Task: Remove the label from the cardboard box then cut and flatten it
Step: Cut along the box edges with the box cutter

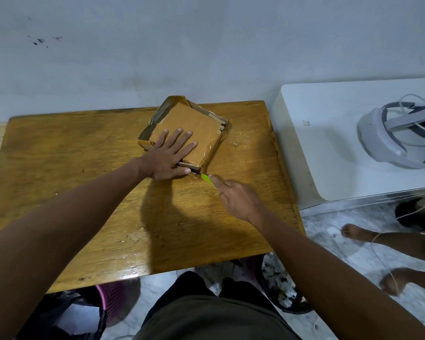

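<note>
Cardboard box [194,128], tape-wrapped and squashed, lies at the far edge of our glossy wooden table [84,168] by a white wall. Our left hand [168,155] presses it, fingers spread; our right hand [238,200] grips a green cutter [206,179] at its near corner.

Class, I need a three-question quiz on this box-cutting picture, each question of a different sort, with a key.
1. True or false: the left hand lies flat on the cardboard box.
2. The green cutter is held by: A) the left hand, B) the right hand, C) nobody.
3. Fill in: the cutter's tip meets the box at its ____ corner, the one closest to the person.

Key: 1 true; 2 B; 3 near.
</note>
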